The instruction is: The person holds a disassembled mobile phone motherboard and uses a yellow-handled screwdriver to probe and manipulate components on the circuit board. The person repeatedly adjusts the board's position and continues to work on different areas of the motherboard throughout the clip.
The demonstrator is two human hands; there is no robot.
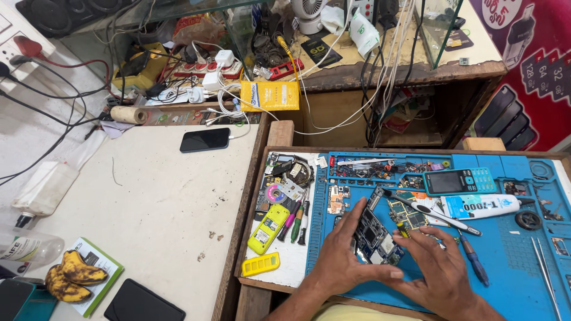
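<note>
Both hands worked close together over the blue mat point(505, 279) on the bench. One, the left hand point(345, 252), held the edge of an opened phone point(375, 238), fingers curled round its side so it would not slide. Its partner, the right hand point(437, 270), lay flat and loose just beside the phone, holding nothing, with a finger reaching across toward the left thumb, maybe to steady the phone from that side. Inside, the phone's little boards faced up so they could be seen. A blue screwdriver point(473, 258) lay on the mat just beside the right hand, easy to pick up. A white glue tube point(479, 206) and a small teal phone with buttons point(458, 181) sat farther back. Tweezers point(544, 267) lay well to the right. A yellow phone point(269, 228) and more screwdrivers point(297, 221) rested left of the mat, out of the way.
</note>
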